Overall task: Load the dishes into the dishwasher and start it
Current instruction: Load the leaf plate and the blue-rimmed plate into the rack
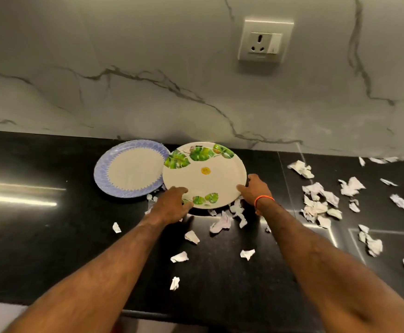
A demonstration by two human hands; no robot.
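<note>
A blue-rimmed plate (130, 169) is lying at the back of the black bench (40, 248), its right edge tucked just under the leaf-patterned plate (204, 175). The left hand (172, 205) is gripping that plate's near-left rim, fingers curled over it; the right hand (256, 188) is gripping the near-right rim. This looks like the pick-up step; next it likely needs lifting clear of the paper scraps (316, 200) littering the bench. The dishwasher is lying out of view, and the fingertips under the rim are hidden.

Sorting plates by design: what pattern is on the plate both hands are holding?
Green leaf prints on a white plate, with a small yellow spot; head view.
</note>
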